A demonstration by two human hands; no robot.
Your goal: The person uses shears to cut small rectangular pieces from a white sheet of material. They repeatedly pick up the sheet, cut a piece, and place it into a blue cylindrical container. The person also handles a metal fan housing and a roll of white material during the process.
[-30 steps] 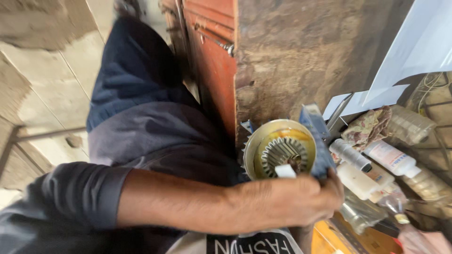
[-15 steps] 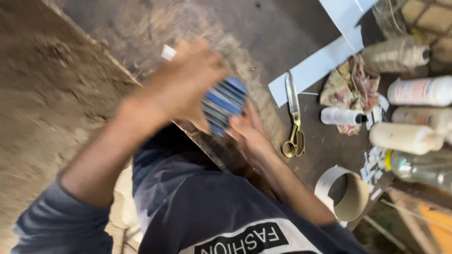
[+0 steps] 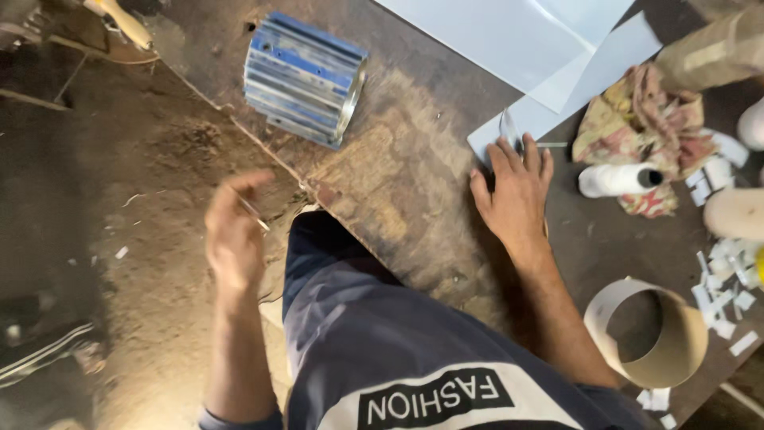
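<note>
Resting flat on the worn wooden table [image 3: 398, 183], the right hand [image 3: 516, 189] lies palm down at about 3 o'clock from the middle of the view, fingers spread and stretched toward 12 o'clock. Under its fingertips sit a pair of scissors [image 3: 508, 127] (only the metal blades show, poking out past the fingers) and the corner of a pale blue sheet [image 3: 557, 103]. Whether the hand actually grips the scissors or only presses on them cannot be told.

The left hand [image 3: 233, 239] hangs off the table's edge at about 9 o'clock, over the dirt floor [image 3: 143, 263]. Its fingers are loosely curled, half open, and a thin pale sliver [image 3: 253, 212] is pinched between thumb and forefinger; what the sliver is made of is too small to tell.

A blue ribbed metal cylinder [image 3: 304, 78] lies on its side on the table at about 11 o'clock, well apart from both hands, its open shiny end facing 3 o'clock.

At 2 o'clock a crumpled patterned rag [image 3: 629, 119] lies beside the sheet, and a white thread spool [image 3: 617, 180] lies on its side near the right hand. At 4 o'clock a wide cardboard ring [image 3: 649, 334] stands on the table just beside the right forearm, with small white paper scraps [image 3: 728, 306] scattered around it.
</note>
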